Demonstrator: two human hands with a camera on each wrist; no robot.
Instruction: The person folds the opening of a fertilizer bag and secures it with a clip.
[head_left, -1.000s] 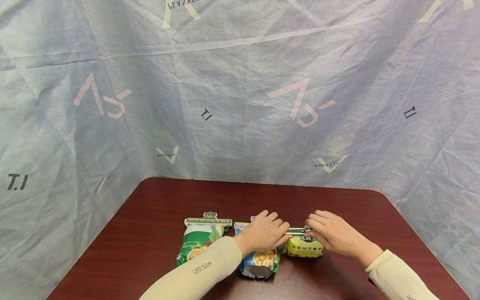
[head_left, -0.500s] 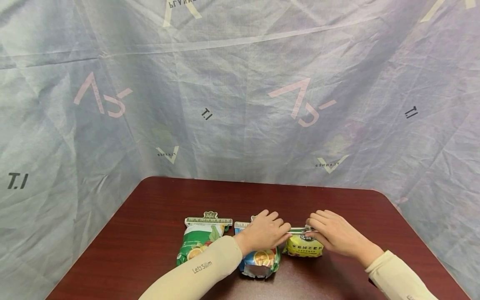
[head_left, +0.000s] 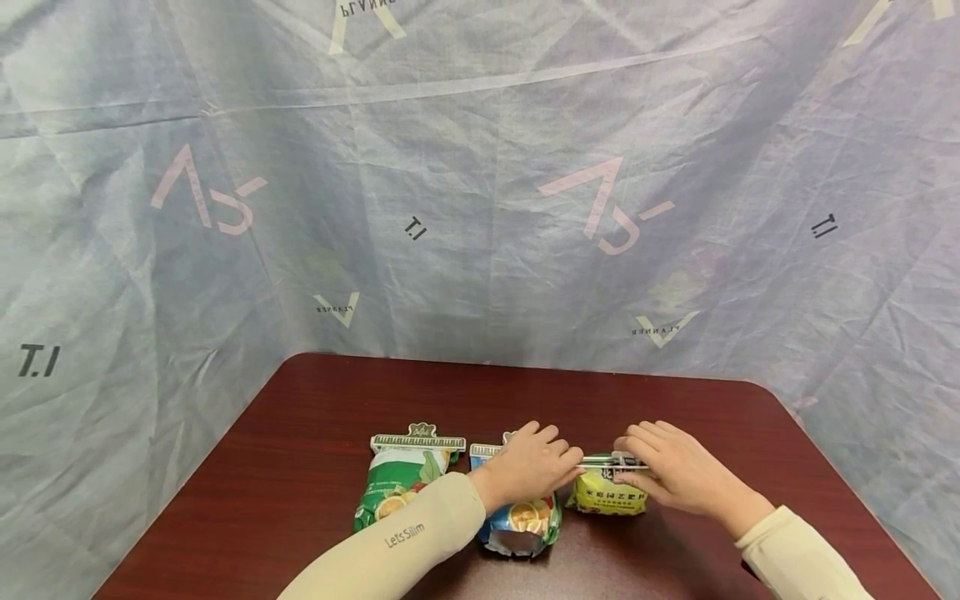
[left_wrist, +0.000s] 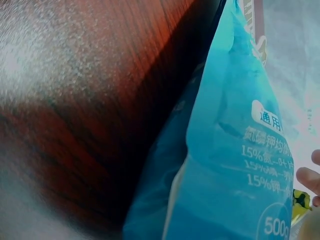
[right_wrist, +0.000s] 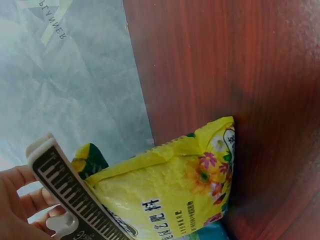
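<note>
A yellow fertilizer bag (head_left: 609, 493) with flower prints stands at the right of the group. A bag clip (right_wrist: 75, 192) with a piano-key pattern lies across its top edge. My right hand (head_left: 671, 471) holds the clip's right part, fingers behind it and thumb lower in front. My left hand (head_left: 528, 460) pinches the clip and bag top at the left end, its fingertips curled over. Below the left forearm and hand sits a blue bag (left_wrist: 230, 165), partly hidden, with a clip (head_left: 483, 451) on its top.
A green-and-white bag (head_left: 397, 483) with its own piano-key clip (head_left: 417, 442) stands at the left. All bags rest on a dark red wooden table (head_left: 337, 392). A grey printed cloth (head_left: 480, 167) hangs behind the table.
My right thumb has dropped lower and away from the right fingers, so more of the clip's right end shows. My left hand has stayed nearly still.
</note>
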